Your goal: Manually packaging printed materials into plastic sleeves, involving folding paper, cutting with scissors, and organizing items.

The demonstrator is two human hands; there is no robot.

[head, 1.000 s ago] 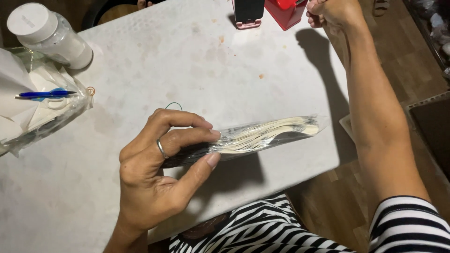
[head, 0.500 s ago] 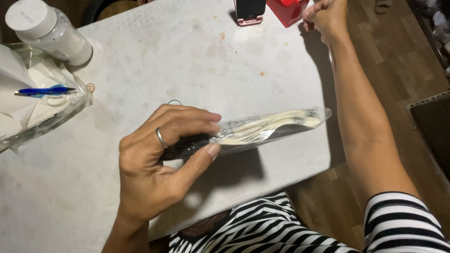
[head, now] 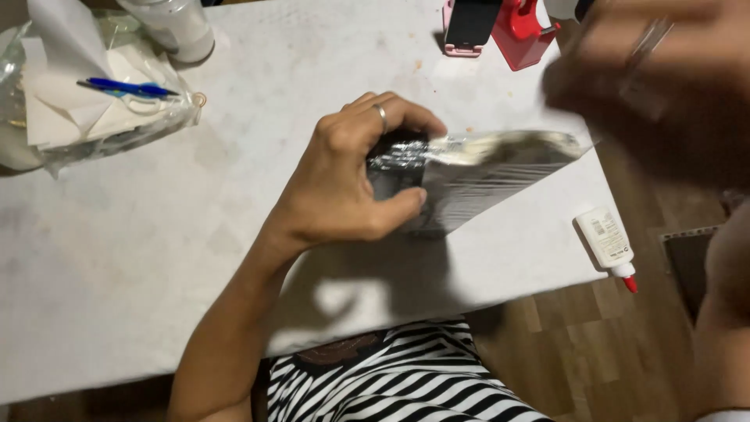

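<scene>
My left hand (head: 344,184), a ring on one finger, grips the dark end of a clear plastic packet (head: 484,168) with pale white pieces inside. It holds the packet slightly above the white table (head: 234,258), its long end pointing right. My right hand (head: 664,94) is a motion blur at the upper right, just above the packet's far end. Something thin and clear glints between its fingers, but I cannot tell what it is.
A small white glue bottle with a red tip (head: 607,246) lies near the table's right edge. At the back stand a phone in a pink stand (head: 469,27) and a red tape dispenser (head: 527,35). At the far left are a plastic bag of papers (head: 94,109), a blue pen (head: 129,87) and a jar (head: 176,27).
My right hand has come back from the red dispenser toward the packet's far end. My left hand has shifted its grip and tilted the packet.
</scene>
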